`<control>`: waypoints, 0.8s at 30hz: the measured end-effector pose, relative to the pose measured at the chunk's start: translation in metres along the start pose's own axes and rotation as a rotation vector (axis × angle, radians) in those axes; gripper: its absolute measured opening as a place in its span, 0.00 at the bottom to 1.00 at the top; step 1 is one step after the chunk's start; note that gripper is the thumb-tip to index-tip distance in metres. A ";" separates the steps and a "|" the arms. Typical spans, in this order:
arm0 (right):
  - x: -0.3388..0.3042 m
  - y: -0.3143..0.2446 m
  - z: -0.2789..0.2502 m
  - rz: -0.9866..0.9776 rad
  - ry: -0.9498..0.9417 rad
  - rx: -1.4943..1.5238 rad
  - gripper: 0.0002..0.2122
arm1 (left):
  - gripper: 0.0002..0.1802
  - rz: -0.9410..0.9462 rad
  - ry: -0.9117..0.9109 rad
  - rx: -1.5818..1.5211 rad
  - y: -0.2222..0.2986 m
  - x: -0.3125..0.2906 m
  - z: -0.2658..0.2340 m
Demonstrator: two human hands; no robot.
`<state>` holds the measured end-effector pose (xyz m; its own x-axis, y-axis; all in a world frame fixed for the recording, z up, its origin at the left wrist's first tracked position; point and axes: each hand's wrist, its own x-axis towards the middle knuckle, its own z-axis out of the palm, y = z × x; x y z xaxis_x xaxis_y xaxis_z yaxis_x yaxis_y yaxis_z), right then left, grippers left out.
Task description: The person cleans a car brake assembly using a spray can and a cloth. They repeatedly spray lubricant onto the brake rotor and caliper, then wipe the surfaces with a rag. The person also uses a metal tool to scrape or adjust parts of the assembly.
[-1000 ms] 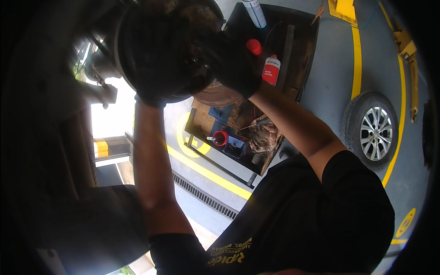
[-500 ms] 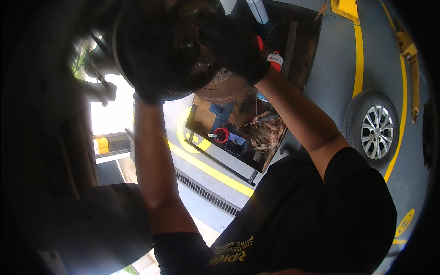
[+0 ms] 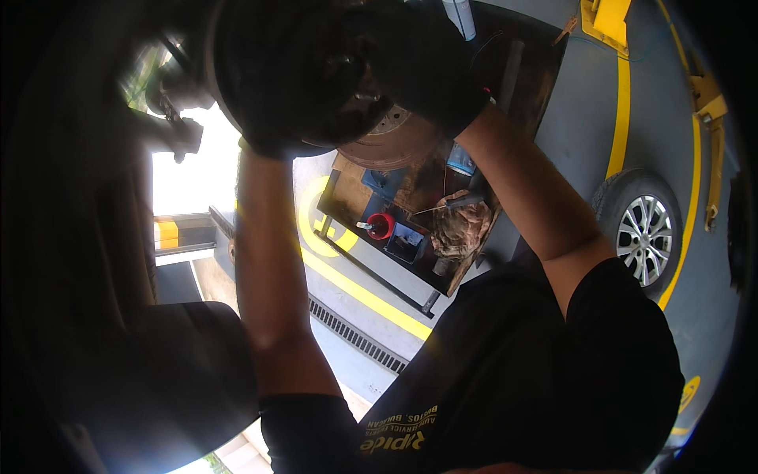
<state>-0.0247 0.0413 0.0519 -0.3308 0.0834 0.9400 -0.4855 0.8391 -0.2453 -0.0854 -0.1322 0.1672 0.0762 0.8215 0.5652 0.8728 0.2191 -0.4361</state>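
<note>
Overhead, a dark round brake drum (image 3: pixel 217 75) with metal wheel studs (image 3: pixel 367 97) at its face fills the upper middle. My left hand (image 3: pixel 276 118), in a black glove, is against the drum's lower left side. On its right side is my right hand (image 3: pixel 434 75), gloved in black too and touching the drum near the studs. Deep shadow hides the fingers of both hands, so their grip is not visible. Below the drum, a rusty brake disc (image 3: pixel 395 146) with a ring of small holes lies on a dark work cart (image 3: pixel 332 207).
The cart carries a red cup (image 3: pixel 380 227), a crumpled rag (image 3: pixel 460 227), a blue can (image 3: pixel 460 160) and a spray can (image 3: pixel 460 17). A wheel with tyre (image 3: pixel 643 233) lies at right, near a yellow lift arm (image 3: pixel 714 170). Dark vehicle bodywork (image 3: pixel 189 363) stands close at left.
The view has shifted slightly, moving the drum and cart within it. My right hand is a little higher and covers more of the drum's studs. Both hands remain at the drum.
</note>
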 end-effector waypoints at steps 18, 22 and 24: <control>0.012 0.012 -0.023 -0.181 -0.068 -0.196 0.12 | 0.31 -0.189 0.039 0.038 0.014 0.006 -0.004; -0.003 0.015 -0.009 0.298 -0.099 0.552 0.16 | 0.31 -0.267 -0.058 0.095 0.020 0.008 -0.011; -0.008 0.013 -0.008 0.101 -0.091 0.125 0.16 | 0.32 -0.262 -0.082 0.053 0.020 0.008 -0.012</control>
<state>-0.0223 0.0558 0.0432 -0.4523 0.1103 0.8850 -0.5410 0.7550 -0.3706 -0.0615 -0.1280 0.1713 -0.1903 0.7725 0.6058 0.8309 0.4554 -0.3197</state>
